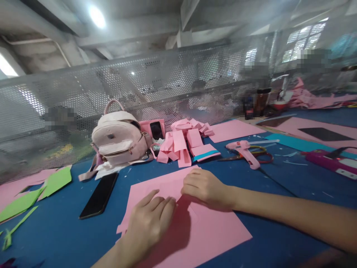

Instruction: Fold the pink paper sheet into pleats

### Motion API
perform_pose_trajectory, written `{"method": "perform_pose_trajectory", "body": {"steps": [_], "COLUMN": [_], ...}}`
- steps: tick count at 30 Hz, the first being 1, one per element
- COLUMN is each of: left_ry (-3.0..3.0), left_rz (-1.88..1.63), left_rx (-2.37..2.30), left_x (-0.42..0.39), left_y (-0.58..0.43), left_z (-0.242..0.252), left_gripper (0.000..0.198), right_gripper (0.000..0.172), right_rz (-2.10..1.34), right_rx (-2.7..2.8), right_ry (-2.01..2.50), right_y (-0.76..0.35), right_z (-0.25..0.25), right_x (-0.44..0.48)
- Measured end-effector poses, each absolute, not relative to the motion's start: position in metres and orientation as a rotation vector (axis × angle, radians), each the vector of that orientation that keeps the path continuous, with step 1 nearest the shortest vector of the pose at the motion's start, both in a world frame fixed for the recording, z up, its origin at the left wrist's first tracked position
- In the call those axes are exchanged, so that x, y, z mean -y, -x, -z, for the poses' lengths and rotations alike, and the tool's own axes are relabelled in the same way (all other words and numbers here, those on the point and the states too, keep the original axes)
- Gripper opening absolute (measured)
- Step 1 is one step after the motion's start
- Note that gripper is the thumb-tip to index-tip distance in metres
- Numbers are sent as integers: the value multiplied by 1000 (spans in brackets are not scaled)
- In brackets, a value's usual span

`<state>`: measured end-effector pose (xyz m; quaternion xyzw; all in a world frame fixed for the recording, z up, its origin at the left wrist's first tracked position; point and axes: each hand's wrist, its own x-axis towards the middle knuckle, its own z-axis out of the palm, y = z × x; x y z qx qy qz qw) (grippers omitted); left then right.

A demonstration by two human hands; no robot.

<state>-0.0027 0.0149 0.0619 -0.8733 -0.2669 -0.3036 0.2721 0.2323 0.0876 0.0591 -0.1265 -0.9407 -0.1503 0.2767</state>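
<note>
A large pink sheet (212, 230) lies flat on the blue tabletop in front of me, shadowed between my hands. My left hand (150, 217) rests over its left part; the index finger reaches forward and the other fingertips are drawn together at the pink material. My right hand (205, 188) has its fingers curled down on the far half of the sheet, close to the left fingertips. A paler pink piece (170, 188) appears to lie on the sheet between them; its edges are hard to make out.
Beyond the sheet are a pile of folded pink pieces (181, 143) and a pale backpack (119, 137). A black phone (99, 195) lies left, near green sheets (57, 180). Right stand a pink glue gun (245, 150), scissors (263, 154) and a purple device (329, 162). A perforated metal screen (167, 85) rises behind.
</note>
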Motion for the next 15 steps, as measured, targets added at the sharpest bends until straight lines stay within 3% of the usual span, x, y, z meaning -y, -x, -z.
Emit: {"method": "perform_pose_trajectory", "body": {"steps": [15], "left_ry": [2291], "left_rz": [757], "left_rx": [658], "left_x": [-1], "left_y": [-17], "left_z": [-80], "left_gripper": [21], "right_gripper": [19], "right_rz": [66], "right_rx": [2472], "right_ry": [276], "right_y": [-226], "right_z": [-74], "right_x": [-66]}}
